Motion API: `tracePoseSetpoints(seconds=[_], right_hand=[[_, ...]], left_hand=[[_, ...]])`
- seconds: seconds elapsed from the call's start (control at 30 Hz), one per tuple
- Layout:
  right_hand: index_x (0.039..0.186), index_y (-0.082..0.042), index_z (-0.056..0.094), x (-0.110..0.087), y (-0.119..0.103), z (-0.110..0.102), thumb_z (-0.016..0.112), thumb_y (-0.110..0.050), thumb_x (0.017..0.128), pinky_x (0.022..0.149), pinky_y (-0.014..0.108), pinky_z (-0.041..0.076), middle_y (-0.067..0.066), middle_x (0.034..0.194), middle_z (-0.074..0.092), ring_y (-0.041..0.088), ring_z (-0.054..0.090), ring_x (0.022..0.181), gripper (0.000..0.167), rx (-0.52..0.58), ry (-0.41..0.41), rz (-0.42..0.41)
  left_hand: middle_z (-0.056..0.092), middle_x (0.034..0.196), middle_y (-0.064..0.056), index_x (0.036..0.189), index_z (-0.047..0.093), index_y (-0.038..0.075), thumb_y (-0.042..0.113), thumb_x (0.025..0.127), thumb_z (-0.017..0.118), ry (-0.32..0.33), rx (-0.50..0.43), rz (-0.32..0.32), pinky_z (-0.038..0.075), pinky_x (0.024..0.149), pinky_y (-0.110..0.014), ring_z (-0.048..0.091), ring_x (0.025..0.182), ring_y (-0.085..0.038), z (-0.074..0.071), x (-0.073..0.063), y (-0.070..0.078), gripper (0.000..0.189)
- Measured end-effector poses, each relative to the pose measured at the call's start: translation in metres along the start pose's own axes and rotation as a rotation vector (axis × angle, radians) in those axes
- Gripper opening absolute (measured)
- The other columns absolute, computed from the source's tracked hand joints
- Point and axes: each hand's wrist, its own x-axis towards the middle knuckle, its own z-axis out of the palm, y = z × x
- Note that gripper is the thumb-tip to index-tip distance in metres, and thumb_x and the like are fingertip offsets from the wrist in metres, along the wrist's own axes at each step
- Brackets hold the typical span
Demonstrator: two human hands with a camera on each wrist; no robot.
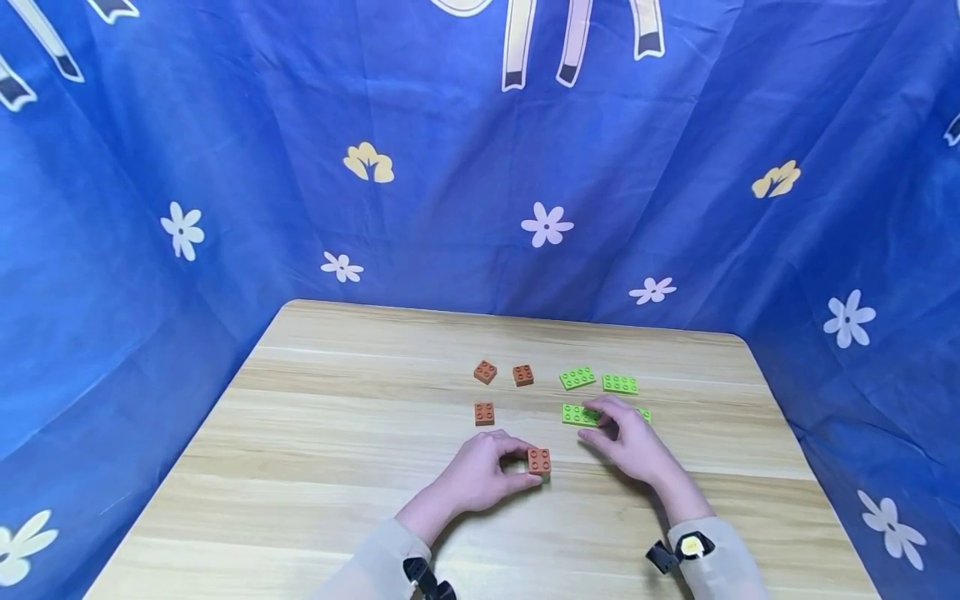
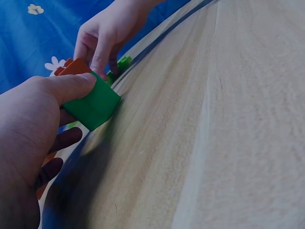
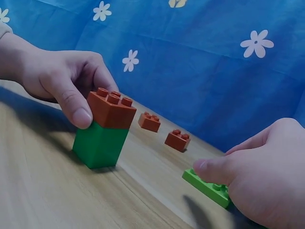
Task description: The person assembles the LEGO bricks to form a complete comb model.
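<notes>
My left hand pinches a small stack between thumb and fingers: a reddish-brown toy building brick on top of a taller green block. The stack's base is at or very near the tabletop; whether it touches, I cannot tell. My right hand is over a flat lime-green studded brick, thumb and index finger spread apart. In the right wrist view the thumb covers part of this brick. Just right of it, another lime-green brick is mostly hidden by the hand.
Three loose reddish-brown bricks lie left of the lime-green ones. Two more lime-green bricks lie beyond my right hand. The wooden table is bordered by a blue patterned cloth.
</notes>
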Motion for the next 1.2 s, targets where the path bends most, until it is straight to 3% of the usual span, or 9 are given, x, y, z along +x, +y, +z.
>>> tracePoseSetpoints(seconds=[0.5, 0.63, 0.87, 1.2], right_hand=[[0.141, 0.000, 0.063, 0.003, 0.002, 0.007, 0.081, -0.019, 0.097, 0.082, 0.042, 0.053, 0.005, 0.121, 0.064, 0.015, 0.057, 0.092, 0.051, -0.131, -0.014, 0.085], [0.141, 0.000, 0.062, 0.003, 0.001, 0.008, 0.080, -0.019, 0.097, 0.084, 0.045, 0.052, 0.007, 0.122, 0.063, 0.019, 0.058, 0.093, 0.051, -0.158, -0.012, 0.103], [0.138, 0.000, 0.065, 0.003, -0.001, 0.013, 0.081, -0.017, 0.096, 0.098, 0.056, 0.052, 0.014, 0.132, 0.064, 0.034, 0.065, 0.115, 0.048, -0.234, 0.009, 0.095], [0.139, 0.003, 0.064, 0.002, -0.006, 0.016, 0.075, -0.011, 0.100, 0.091, 0.053, 0.056, 0.012, 0.125, 0.059, 0.032, 0.066, 0.108, 0.043, -0.245, 0.034, 0.092]], left_hand=[[0.073, 0.107, 0.018, 0.118, 0.080, 0.024, 0.051, 0.087, 0.085, 0.006, -0.005, 0.011, 0.052, 0.094, -0.034, 0.065, 0.100, -0.003, 0.000, -0.001, 0.000, 0.041], [0.072, 0.107, 0.017, 0.119, 0.080, 0.023, 0.051, 0.088, 0.085, 0.006, 0.000, 0.006, 0.052, 0.094, -0.034, 0.065, 0.100, -0.004, 0.001, 0.000, 0.000, 0.042], [0.073, 0.108, 0.017, 0.119, 0.080, 0.022, 0.051, 0.088, 0.085, 0.001, 0.001, -0.005, 0.052, 0.096, -0.035, 0.065, 0.102, -0.005, 0.001, 0.000, 0.000, 0.043], [0.073, 0.107, 0.017, 0.119, 0.080, 0.022, 0.053, 0.088, 0.085, 0.002, 0.004, -0.004, 0.052, 0.096, -0.035, 0.065, 0.102, -0.005, 0.000, -0.001, -0.001, 0.044]])
